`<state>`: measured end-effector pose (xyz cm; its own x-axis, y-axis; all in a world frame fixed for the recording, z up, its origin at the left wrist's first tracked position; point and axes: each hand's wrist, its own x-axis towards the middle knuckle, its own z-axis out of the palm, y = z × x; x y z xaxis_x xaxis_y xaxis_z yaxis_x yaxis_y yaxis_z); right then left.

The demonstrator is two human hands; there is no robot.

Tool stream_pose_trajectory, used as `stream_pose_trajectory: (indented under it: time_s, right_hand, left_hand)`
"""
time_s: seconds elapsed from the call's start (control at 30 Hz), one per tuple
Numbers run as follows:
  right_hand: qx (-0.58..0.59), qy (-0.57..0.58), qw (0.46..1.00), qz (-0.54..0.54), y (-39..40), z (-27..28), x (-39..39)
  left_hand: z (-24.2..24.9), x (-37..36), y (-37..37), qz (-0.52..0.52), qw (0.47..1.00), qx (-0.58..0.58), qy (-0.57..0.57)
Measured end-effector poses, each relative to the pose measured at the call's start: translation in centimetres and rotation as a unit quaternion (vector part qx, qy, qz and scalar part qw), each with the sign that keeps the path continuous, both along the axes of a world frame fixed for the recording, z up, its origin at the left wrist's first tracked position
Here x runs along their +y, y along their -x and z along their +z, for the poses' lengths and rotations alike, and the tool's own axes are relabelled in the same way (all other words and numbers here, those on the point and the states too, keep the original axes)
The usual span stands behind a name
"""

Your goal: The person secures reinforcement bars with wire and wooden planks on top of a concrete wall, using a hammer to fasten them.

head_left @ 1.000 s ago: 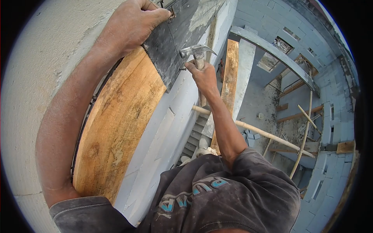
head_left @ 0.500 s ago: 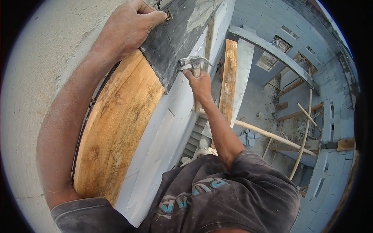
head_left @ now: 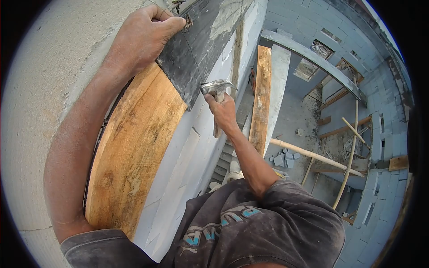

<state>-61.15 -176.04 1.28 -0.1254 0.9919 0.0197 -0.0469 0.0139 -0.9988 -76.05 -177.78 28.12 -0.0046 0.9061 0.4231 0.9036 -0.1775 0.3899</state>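
Note:
My right hand (head_left: 223, 112) grips a claw hammer (head_left: 217, 87) by its handle, just under the metal head. The head is close to the lower right edge of a dark, cement-stained panel (head_left: 192, 53). At the panel's upper left my left hand (head_left: 145, 38) is closed, thumb and fingers pinched together at the edge. A thin string or wire (head_left: 193, 50) runs from these fingers down across the panel towards the hammer head. Beside the thumb is a small bent piece of metal (head_left: 188, 21). A yellowish wooden board (head_left: 136, 149) lies under my left forearm, meeting the dark panel.
A rough plastered wall (head_left: 40, 111) rises on my left. To the right, a long plank (head_left: 261, 98) and a bamboo pole (head_left: 317, 157) stand over a lower floor with broken blocks (head_left: 286, 157). Grey block walls (head_left: 299, 18) surround it. Steps (head_left: 223, 161) show below me.
My right hand and the hammer have moved down and slightly left, and the hammer head has tilted. My left hand has shifted slightly left in view, still pinched.

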Motion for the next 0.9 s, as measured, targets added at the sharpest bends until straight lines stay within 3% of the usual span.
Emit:
stream_pose_trajectory:
  time_s: [0.1, 0.27, 0.37, 0.47, 0.6, 0.7, 0.9]
  right_hand:
    - [-0.003, 0.022, 1.0, -0.014, -0.5, 0.3, 2.1]
    - [-0.112, -0.057, 0.991, -0.044, -1.5, 5.1, 3.5]
    - [-0.057, -0.018, 0.998, -0.018, -1.4, 7.2, 2.1]
    - [0.044, -0.033, 0.998, -0.035, 0.1, 4.1, 0.2]
    - [0.113, 0.033, 0.993, 0.004, 0.3, 1.7, -0.6]
    - [0.066, 0.035, 0.997, -0.014, 0.5, 0.9, 1.1]
    - [-0.067, -0.03, 0.996, -0.051, -1.4, 5.5, 2.1]
  left_hand:
    - [-0.1, 0.1, 0.1, 0.008, 1.0, -0.002, -0.013]
    - [0.0, 0.0, 0.0, 0.01, 1.0, -0.011, 0.005]
    - [0.1, 0.0, 0.0, 0.004, 1.0, -0.012, 0.007]
    - [0.0, 0.0, 0.0, 0.0, 1.0, -0.011, -0.001]
    - [-0.1, 0.2, 0.2, -0.01, 1.0, -0.015, -0.01]
    - [-0.1, 0.2, 0.2, -0.007, 1.0, -0.018, -0.003]
    - [-0.2, 0.1, 0.1, 0.004, 1.0, -0.017, -0.005]
